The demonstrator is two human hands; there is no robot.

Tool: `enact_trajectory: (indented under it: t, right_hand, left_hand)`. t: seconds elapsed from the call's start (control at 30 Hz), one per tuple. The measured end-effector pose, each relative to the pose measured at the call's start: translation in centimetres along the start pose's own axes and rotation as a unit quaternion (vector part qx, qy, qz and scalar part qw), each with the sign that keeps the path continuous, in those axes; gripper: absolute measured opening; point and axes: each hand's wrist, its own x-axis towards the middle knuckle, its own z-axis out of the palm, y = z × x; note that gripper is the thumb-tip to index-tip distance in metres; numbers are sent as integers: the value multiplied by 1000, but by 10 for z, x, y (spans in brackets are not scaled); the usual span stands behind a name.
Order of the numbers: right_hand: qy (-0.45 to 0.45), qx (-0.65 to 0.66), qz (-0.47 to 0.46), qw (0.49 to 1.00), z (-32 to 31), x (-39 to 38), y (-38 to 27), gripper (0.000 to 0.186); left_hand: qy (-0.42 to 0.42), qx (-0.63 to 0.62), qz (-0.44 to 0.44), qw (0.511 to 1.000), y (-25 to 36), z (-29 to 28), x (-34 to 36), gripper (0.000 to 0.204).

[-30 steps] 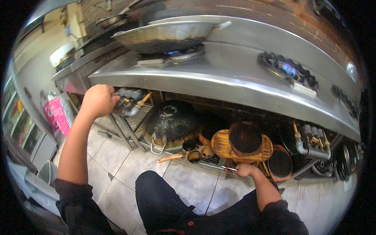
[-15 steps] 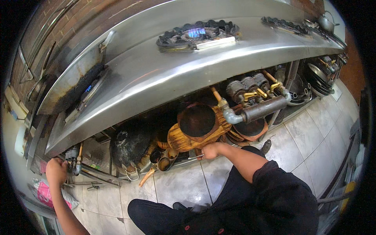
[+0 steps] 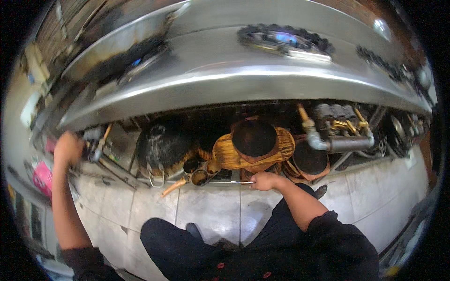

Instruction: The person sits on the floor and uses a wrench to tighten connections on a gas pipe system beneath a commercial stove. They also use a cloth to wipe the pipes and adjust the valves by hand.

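My right hand [image 3: 265, 181] is closed at the front edge of the low shelf under the stove. A thin silvery rod-like tool [image 3: 241, 182] sticks out of it to the left; its kind is unclear. Just beyond that hand, a round black sizzle plate [image 3: 254, 137] rests on an oblong scorched wooden board [image 3: 224, 152]. My left hand [image 3: 68, 149], blurred, has its fingers curled beside the gas valve and pipe [image 3: 98, 147] at the left end of the stove. What those fingers hold, if anything, is hidden.
Above, the steel stove [image 3: 211, 89] has a lit burner [image 3: 287, 38] and a large pan [image 3: 112, 47] over another flame. Below stand a blackened wok [image 3: 161, 145], a wooden-handled multi-cup pan [image 3: 197, 175], more sizzle plates [image 3: 310, 159] and a gas manifold [image 3: 349, 143]. A pink bag [image 3: 43, 178] lies left.
My view has turned, so the stove now lies more level across it. My left hand stays by the valve, and my right hand stays at the shelf edge with the rod-like tool showing more clearly.
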Motion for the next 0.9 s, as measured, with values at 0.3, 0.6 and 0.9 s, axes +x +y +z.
enact_trajectory:
  t: [0.3,0.6,0.9]
  right_hand:
    - [78,4,66,995,-2,-30,-5,36]
    - [184,17,292,939,-23,-118,-10,29]
    - [195,32,195,961,140,-145,6,22]
  left_hand:
    - [29,-212,56,975,-3,-25,-30,25]
    - [-30,-460,262,848,-55,4,1,21]
    - [-14,-389,462,797,-66,9,34,27]
